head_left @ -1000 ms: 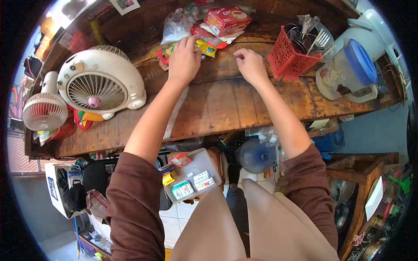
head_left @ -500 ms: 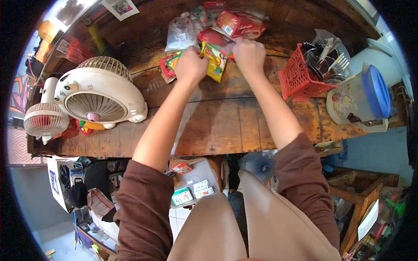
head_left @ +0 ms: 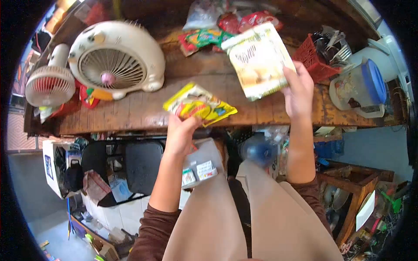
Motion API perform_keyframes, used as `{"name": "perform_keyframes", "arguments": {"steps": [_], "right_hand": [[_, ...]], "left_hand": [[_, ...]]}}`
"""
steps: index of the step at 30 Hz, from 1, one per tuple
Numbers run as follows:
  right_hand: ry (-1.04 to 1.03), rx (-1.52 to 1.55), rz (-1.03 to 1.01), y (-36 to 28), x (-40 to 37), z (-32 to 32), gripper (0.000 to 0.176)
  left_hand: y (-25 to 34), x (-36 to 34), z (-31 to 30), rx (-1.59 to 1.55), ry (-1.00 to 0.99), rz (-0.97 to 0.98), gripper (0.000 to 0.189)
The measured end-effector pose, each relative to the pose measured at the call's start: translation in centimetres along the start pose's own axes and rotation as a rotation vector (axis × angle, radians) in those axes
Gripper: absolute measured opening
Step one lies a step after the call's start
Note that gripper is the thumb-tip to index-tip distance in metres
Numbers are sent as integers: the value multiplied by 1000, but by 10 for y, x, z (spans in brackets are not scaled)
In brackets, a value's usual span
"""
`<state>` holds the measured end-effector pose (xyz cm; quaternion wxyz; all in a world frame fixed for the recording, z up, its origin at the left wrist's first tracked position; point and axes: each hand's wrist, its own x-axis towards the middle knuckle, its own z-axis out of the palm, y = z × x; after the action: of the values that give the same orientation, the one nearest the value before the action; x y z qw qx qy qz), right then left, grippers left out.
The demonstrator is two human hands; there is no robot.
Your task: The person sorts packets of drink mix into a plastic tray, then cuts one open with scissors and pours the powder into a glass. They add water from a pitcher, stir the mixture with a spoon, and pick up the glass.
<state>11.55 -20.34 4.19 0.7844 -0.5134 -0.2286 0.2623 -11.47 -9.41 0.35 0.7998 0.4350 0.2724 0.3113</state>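
Observation:
My left hand (head_left: 180,135) is closed on a yellow packet (head_left: 198,104) at its near edge, thumb on top. A second layer shows at its right end, so it may be more than one. Raised over the right part of the wooden table, my right hand (head_left: 299,89) pinches a cream-coloured printed packet (head_left: 259,61) by its lower right edge. Behind them lie green and red sachets (head_left: 209,38), a clear plastic bag (head_left: 203,15) with pale contents and a red packet (head_left: 259,19), partly hidden by the cream packet.
A large white fan (head_left: 117,61) and a smaller fan (head_left: 50,87) stand at the left of the wooden table (head_left: 143,111). To the right are a red basket (head_left: 310,58) of cutlery and a blue-lidded pitcher (head_left: 355,87). Below sits a grey tray (head_left: 209,152) with small boxes.
Both hands have come back from the pile toward me and moved apart. My left hand has brought the yellow packet along; the cream packet now shows in my right hand. The view has shifted.

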Motion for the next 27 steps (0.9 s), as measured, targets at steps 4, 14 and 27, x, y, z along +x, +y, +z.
{"name": "perform_keyframes", "arguments": {"steps": [4,14,27], "right_hand": [[-255,168,237,9,-82,2,41],[-197,-184,466,131,-217,44,28],[-281,-598,198,221,-250,47,83]], "left_hand": [[-15,-66,-48,-187,79,-138,36],[-44,-135,-132,-179,39,-220,56],[-118,-157,-169,-544,-55,-493,34]]}}
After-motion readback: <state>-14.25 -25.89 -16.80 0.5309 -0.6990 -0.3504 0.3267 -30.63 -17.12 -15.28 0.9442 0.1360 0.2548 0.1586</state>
